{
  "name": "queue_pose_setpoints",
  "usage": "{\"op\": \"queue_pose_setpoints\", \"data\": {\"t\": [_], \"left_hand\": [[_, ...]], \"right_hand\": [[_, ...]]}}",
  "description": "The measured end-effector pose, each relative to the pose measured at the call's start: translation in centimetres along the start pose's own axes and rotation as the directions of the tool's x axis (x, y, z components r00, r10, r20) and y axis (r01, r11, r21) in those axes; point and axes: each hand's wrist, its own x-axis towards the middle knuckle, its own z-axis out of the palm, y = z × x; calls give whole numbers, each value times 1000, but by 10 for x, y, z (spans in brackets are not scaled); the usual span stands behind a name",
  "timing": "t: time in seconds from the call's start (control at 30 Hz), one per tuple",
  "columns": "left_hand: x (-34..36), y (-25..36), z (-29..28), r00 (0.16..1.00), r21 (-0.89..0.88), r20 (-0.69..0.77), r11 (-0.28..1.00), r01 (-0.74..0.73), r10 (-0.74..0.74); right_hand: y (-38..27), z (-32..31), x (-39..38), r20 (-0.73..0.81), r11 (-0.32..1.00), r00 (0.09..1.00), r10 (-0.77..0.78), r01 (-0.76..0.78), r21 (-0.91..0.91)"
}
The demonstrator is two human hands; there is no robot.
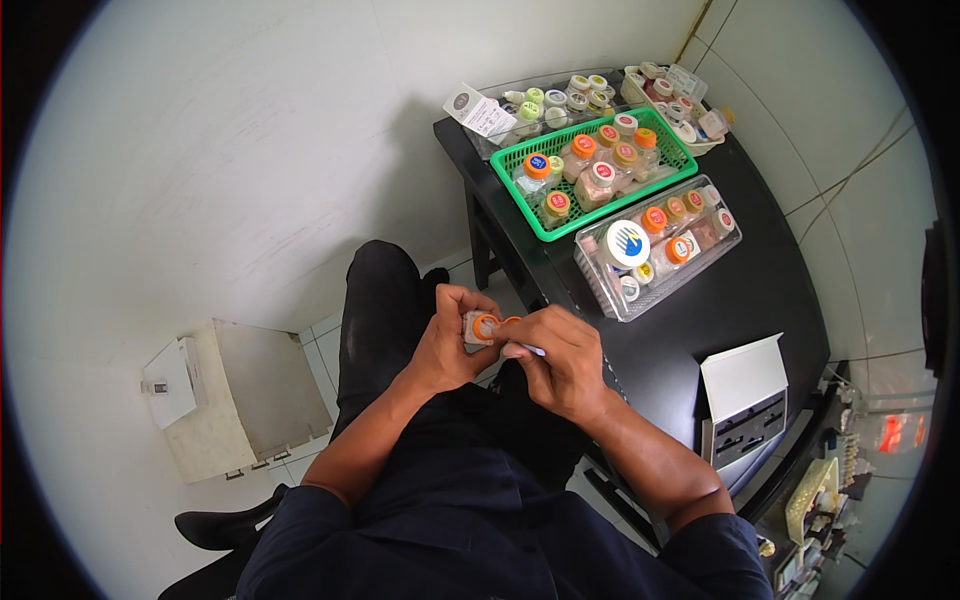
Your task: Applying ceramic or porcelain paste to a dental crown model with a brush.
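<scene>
Over my lap, my left hand [443,345] grips a small pale jar [473,330] with an orange rim, its top turned toward my right hand. My right hand [558,360] is closed on a slim white tool [534,350], with fingers touching the jar's mouth. An orange piece, perhaps its cap, shows beside those fingers, partly hidden. To the right, on a black table [690,350], a green plastic basket [545,228] holds several jars with coloured caps, and a clear tray [625,305] holds several more.
More small containers [575,100] and a cream basket [680,120] stand at the table's back. An open flat case [740,430] lies at the near right. A cabinet [250,400] is low on the left, a side shelf [820,490] at far right. White walls surround the corner.
</scene>
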Motion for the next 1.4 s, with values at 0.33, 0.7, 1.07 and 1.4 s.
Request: {"op": "queue_pose_setpoints", "data": {"t": [0.33,0.7,1.07,1.4], "left_hand": [[2,-7,-3,998,69,57,997,-27,23],[2,-1,-2,997,41,23,996,-80,79],[4,4,-3,999,-21,16,999,-44,44],[4,1,-8,992,-170,127,985,37,-16]], "right_hand": [[2,-2,4,24,981,998,-58,61,-186],[4,-2,1,-15,991,998,-69,66,-116],[7,2,1,-12,975,997,-72,67,-212],[6,-1,2,-85,986,990,-112,100,-134]]}}
